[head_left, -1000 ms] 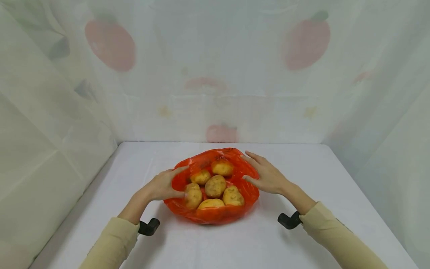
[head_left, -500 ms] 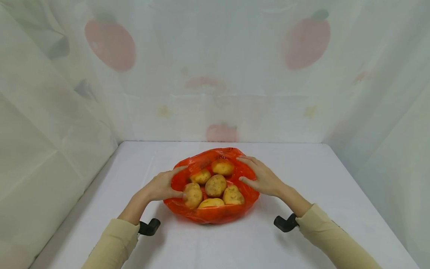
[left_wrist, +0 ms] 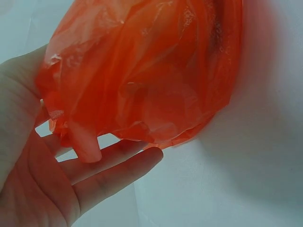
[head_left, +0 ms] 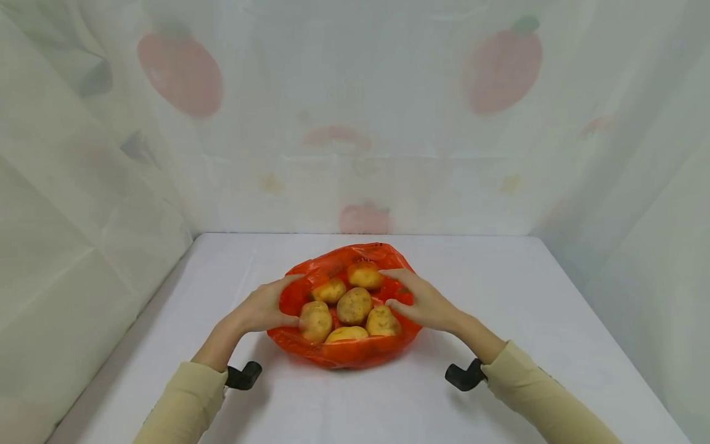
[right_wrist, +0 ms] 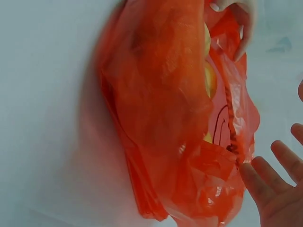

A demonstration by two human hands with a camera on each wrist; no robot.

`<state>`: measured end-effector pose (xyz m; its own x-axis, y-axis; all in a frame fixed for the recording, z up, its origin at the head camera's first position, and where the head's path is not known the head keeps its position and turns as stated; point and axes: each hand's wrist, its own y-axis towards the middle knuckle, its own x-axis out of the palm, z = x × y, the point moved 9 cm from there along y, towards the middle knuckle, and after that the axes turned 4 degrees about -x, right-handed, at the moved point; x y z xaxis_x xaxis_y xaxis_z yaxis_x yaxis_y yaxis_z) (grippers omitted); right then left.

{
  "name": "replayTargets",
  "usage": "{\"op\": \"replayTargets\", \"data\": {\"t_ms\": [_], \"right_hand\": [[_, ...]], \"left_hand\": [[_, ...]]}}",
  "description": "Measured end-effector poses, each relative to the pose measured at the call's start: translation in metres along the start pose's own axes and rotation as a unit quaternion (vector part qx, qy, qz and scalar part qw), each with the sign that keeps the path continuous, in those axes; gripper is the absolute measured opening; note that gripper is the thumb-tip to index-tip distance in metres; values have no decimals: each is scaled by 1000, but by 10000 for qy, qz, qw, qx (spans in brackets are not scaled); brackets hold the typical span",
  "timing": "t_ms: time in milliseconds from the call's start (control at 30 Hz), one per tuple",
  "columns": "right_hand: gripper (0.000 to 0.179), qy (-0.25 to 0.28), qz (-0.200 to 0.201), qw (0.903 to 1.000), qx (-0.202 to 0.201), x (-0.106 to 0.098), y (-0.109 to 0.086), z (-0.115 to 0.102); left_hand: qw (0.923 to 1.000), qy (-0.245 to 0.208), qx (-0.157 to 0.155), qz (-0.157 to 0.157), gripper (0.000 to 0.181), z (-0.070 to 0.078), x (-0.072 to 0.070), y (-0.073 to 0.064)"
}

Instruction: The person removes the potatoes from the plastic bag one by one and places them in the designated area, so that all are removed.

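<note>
An orange-red plastic bag [head_left: 355,354] stands with its mouth spread wide on the white table. Several potatoes [head_left: 355,306] lie inside. At the bag's left rim is the left hand [head_left: 265,307], thumb and fingers apart, its thumb near the left potato [head_left: 315,322]. In the left wrist view the left hand [left_wrist: 42,184] has extended fingers below the thin plastic, while the thumb is hidden. Over the right rim reaches the right hand [head_left: 426,303], thumb near the lower right potato [head_left: 383,321]. Its straight fingers [right_wrist: 270,175] are beside the plastic in the right wrist view; contact is unclear.
The white table [head_left: 499,271] extends around the bag. Pale curtains [head_left: 444,123] with faded fruit prints hang behind it and at both sides. A black wrist mount [head_left: 244,375] sits on the left wrist, another black mount [head_left: 465,375] on the right.
The right hand has moved left and slightly down, from the bag's right edge to over its mouth. Left hand, bag and potatoes have hardly shifted.
</note>
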<state>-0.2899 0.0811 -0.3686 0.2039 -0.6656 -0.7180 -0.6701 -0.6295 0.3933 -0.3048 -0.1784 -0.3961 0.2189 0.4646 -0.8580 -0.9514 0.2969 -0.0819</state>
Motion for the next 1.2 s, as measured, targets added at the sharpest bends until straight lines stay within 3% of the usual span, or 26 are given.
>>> {"op": "replayTargets", "data": {"t_ms": [300,700,1200], "right_hand": [[51,345,-314,9989,-46,18,-4,-1],[53,630,-475,9966,226,29,-10,4],[54,378,-463,9978,278,34,-15,17]], "left_hand": [[9999,24,133,94,90,-4,-1,-1],[9996,-291,24,38,92,-9,0,-1],[9972,-740,89,82,90,-15,0,-2]]}}
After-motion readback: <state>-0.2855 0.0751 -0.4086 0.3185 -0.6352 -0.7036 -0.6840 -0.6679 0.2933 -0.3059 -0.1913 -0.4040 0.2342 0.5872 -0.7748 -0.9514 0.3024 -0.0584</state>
